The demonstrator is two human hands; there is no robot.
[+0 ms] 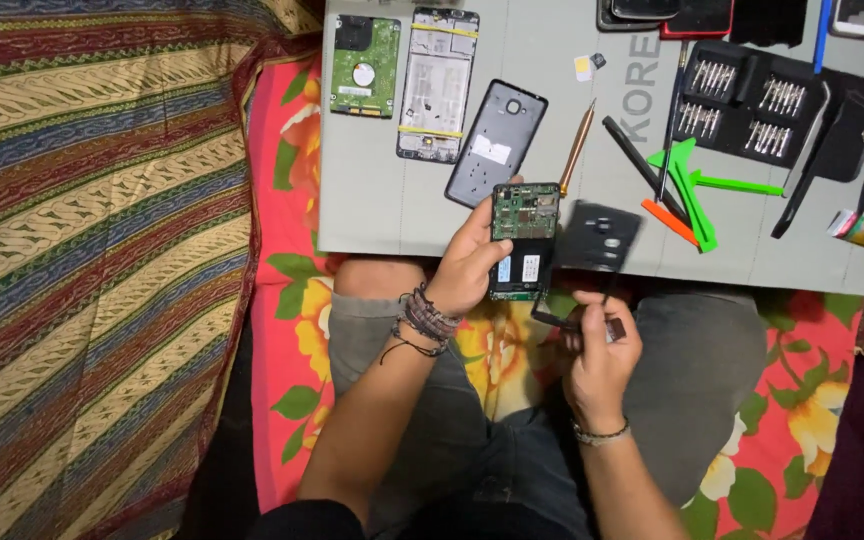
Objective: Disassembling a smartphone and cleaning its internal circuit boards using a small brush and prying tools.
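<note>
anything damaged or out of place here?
No visible damage. The opened phone in the left hand has its circuit board bare; its dark back cover, blurred, is off in the right hand. Tools and parts lie loose over the grey mat.

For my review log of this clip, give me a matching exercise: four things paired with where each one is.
Things:
1. opened phone
2. dark cover piece
3. green circuit board
4. bit set

Places:
A. far right part of the grey mat
B. in the left hand
C. far left corner of the mat
D. above the right hand, blurred

Pairs: 1-B, 2-D, 3-C, 4-A
</note>
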